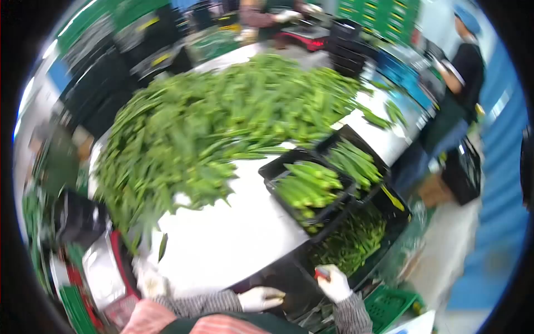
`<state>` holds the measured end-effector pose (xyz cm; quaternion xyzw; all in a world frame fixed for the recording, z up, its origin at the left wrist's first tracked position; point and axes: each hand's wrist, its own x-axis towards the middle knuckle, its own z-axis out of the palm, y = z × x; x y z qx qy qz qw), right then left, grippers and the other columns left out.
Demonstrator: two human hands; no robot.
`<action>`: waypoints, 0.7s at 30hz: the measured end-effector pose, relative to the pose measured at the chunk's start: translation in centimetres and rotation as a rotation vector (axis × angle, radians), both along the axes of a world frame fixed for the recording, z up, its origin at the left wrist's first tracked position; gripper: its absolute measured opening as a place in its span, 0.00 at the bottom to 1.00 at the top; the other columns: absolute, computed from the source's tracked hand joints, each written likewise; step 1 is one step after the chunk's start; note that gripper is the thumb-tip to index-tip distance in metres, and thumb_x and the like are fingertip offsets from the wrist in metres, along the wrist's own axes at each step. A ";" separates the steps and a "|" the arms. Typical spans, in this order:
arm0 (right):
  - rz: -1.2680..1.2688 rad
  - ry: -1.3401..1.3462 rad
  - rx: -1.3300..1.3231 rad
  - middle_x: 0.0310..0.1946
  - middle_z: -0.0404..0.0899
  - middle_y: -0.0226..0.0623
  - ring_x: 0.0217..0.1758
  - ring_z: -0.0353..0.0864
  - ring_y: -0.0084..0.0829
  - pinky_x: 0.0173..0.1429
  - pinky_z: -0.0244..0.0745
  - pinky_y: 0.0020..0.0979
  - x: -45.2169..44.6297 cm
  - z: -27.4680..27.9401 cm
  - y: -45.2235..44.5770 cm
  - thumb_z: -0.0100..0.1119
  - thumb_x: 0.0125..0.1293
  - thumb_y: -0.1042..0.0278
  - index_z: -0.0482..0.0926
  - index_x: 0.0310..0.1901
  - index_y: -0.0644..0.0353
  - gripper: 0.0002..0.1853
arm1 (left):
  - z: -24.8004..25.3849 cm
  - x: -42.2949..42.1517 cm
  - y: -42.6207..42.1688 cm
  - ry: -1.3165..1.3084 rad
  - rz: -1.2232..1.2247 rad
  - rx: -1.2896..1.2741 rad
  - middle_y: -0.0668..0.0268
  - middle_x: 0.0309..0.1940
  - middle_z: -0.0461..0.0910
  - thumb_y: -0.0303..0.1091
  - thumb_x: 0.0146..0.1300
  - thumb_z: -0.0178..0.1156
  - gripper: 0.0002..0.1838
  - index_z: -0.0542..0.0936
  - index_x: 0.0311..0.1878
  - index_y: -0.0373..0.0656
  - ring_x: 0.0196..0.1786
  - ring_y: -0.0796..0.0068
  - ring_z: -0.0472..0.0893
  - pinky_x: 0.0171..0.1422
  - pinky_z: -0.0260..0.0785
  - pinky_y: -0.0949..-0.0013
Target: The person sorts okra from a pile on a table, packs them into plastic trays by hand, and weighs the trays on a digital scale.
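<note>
One small red thing (322, 273) is pinched in the right hand (335, 285), low in the frame just under the green pods (356, 239), nearer them than the left hand (260, 299), whose fingers are too blurry to tell.

Pretty sure it's a produce packing room tbh: huge heap of green pods (239, 106) on a white worktop (222, 245), stacked green crates (378, 19), worker in a blue cap (467, 20).

The right of two gloved hands (335, 285) grips a red object (321, 273).
</note>
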<state>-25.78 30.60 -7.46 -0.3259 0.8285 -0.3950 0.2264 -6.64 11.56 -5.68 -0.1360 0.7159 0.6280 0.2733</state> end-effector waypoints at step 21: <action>0.888 0.230 -0.293 0.49 0.76 0.49 0.39 0.80 0.43 0.45 0.76 0.37 16.7 11.3 -18.7 0.60 0.50 0.79 0.72 0.55 0.64 0.26 | 6.6 22.1 -12.9 0.414 1.853 0.731 0.58 0.36 0.78 0.38 0.69 0.48 0.13 0.71 0.46 0.37 0.38 0.66 0.79 0.47 0.73 0.63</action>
